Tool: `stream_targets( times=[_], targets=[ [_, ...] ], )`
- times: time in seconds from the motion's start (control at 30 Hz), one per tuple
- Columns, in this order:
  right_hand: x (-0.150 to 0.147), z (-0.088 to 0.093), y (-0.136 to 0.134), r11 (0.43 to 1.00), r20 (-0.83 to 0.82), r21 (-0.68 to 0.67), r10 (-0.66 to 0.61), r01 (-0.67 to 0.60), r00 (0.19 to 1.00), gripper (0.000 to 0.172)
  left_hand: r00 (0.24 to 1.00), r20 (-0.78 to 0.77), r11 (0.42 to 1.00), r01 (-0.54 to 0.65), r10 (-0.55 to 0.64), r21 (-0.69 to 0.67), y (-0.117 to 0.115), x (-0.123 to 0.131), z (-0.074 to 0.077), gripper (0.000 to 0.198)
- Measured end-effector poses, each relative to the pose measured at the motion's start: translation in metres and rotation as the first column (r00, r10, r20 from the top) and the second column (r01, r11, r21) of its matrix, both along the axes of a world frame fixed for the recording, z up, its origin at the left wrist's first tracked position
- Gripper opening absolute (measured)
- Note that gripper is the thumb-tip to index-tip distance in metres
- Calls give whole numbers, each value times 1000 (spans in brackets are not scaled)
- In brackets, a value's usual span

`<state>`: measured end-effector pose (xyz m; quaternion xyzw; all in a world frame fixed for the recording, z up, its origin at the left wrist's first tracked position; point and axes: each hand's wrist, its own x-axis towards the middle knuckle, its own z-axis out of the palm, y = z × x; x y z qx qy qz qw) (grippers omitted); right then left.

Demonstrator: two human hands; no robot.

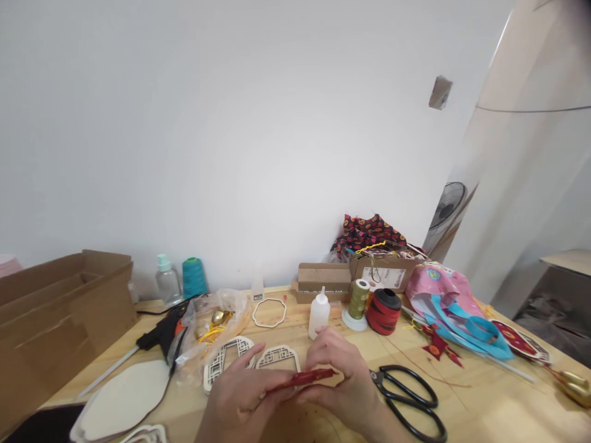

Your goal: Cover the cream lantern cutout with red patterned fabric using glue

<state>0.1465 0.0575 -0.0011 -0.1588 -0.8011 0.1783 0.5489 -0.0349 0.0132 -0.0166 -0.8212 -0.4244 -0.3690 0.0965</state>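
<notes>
My left hand (240,397) and my right hand (344,381) meet low in the middle of the view, over a wooden table (484,400). Together they pinch a thin red strip (307,378) with gold marks, held roughly level, the left fingers on its left end and the right fingers curled over its right end. Just behind the hands lie two white lattice frames (277,357). A white glue bottle (319,312) stands right behind my right hand. Black scissors (406,400) lie at its right.
An open cardboard box (60,320) stands at the left. A black glue gun (161,332), a plastic bag (212,332), a white octagonal ring (269,312), thread and ribbon spools (383,311), small boxes (323,280), fabric and a pink bag (443,295) crowd the table's back and right.
</notes>
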Motion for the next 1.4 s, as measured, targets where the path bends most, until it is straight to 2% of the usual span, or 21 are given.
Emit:
stream_targets(
  times=[0.07,0.17,0.3,0.4,0.53,0.67,0.77,0.93,1.03,1.13,1.23,1.33,1.4],
  targets=[
    [-1,-1,-1,999,44,-14,33,-33,998,27,1000,4,1000,-21,21,7,-1,2,4,13],
    [-3,-4,-2,998,64,22,59,-61,996,19,1000,18,1000,-3,3,4,-2,5,9,11],
    [-4,-4,-5,999,-62,42,15,-13,998,12,998,32,997,61,-62,38,-1,5,5,20],
    [-3,-2,-5,1000,-111,-20,-21,19,994,15,996,55,996,69,-72,51,0,1,0,27],
    [-1,0,-1,990,-35,-141,-26,21,999,18,989,148,999,21,-25,27,-1,-2,-3,25],
    [-1,-3,2,993,-37,-116,-4,-1,999,13,974,225,999,-28,37,-44,-2,0,-3,24],
    [-2,-6,3,994,-38,-111,2,-7,999,12,970,242,996,6,15,-84,-2,5,-2,26],
    [-1,-5,1,993,-40,-116,8,-12,999,13,940,335,996,80,-60,-46,-2,8,0,34],
    [-3,-3,-1,993,-57,-116,27,-34,998,11,926,372,991,106,-67,-83,-2,7,-2,33],
    [-4,-3,-4,985,-78,-146,82,-93,994,7,913,404,986,107,-48,-126,-2,7,-2,28],
    [-3,-5,-6,976,-118,-166,123,-142,985,13,909,411,986,122,-65,-113,-2,9,2,24],
    [-2,-7,-6,967,-164,-202,120,-153,979,14,898,424,981,174,-121,-90,-3,12,7,26],
    [-1,-7,-5,954,-186,-268,89,-138,979,11,878,466,980,170,-105,-100,-3,13,8,27]
  ],
)
